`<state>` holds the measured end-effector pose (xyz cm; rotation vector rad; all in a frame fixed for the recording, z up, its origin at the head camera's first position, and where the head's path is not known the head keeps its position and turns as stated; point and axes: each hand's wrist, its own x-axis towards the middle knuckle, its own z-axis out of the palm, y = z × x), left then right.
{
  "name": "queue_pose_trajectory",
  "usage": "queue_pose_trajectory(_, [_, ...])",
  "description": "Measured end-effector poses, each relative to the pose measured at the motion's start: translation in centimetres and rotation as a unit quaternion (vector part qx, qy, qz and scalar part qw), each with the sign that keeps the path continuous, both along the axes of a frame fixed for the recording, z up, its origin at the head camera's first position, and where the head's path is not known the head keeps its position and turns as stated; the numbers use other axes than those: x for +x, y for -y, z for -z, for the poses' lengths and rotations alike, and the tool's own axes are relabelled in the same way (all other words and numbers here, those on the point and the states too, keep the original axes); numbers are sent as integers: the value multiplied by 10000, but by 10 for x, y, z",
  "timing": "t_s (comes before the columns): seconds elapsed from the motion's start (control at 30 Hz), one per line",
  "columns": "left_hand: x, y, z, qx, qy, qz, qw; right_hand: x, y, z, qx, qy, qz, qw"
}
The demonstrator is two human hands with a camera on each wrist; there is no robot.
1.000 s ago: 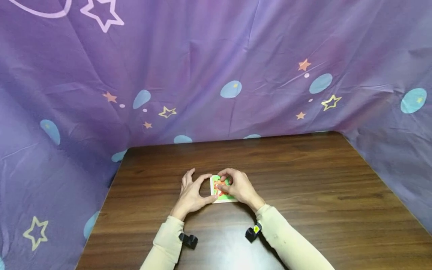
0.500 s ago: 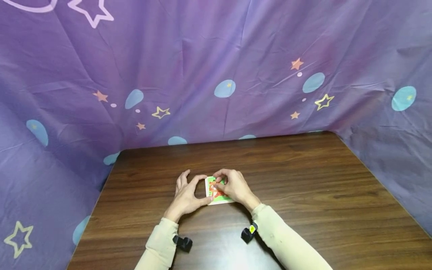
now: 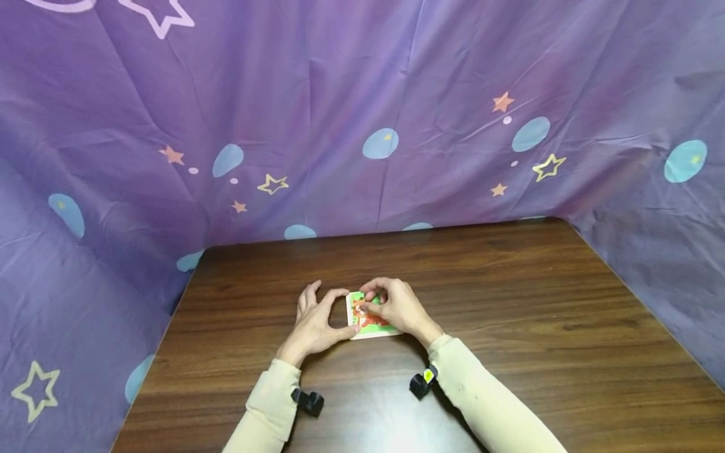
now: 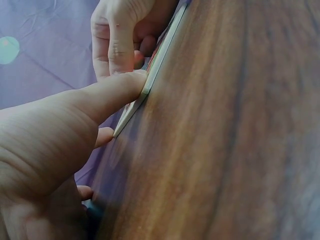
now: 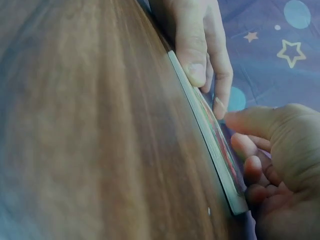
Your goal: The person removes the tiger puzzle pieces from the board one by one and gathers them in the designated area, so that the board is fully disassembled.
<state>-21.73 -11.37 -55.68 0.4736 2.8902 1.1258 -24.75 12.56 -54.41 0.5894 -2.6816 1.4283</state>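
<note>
A small flat picture board (image 3: 374,329), green and orange with a pale border, lies on the wooden table. My left hand (image 3: 313,328) grips its left side, thumb at the near edge and index finger at the far left corner. The left thumb presses on the board's edge in the left wrist view. My right hand (image 3: 399,308) is bent over the right part of the picture, with thumb and index fingertips close together on it. Its other fingers are curled in the right wrist view (image 5: 287,150). Whether a loose piece lies between the right fingertips I cannot tell.
The brown wooden table (image 3: 510,302) spreads around both hands. Behind it and at both sides hangs a purple cloth (image 3: 340,94) with stars and blue ovals. Black straps with small blocks (image 3: 308,401) sit at both wrists.
The head view has shifted slightly. My left hand keeps its grip on the board's left side. My right thumb has moved slightly toward the board's far edge, and more of the orange lower picture shows.
</note>
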Motion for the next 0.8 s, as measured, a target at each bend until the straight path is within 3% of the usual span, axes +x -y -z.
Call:
queue_pose_trajectory(0.43, [2, 4, 0, -63, 98, -42, 9999, -6, -19, -17, -318, -234, -466, 9981])
queue_pose_trajectory(0.63, [2, 2, 0, -40, 91, -29, 9999, -13, -61, -39, -422, -301, -420, 9978])
queue_pose_trajectory(0.8, [1, 1, 1, -37, 68, 30, 10000, -15, -106, -46, -363, -250, -37, 9990])
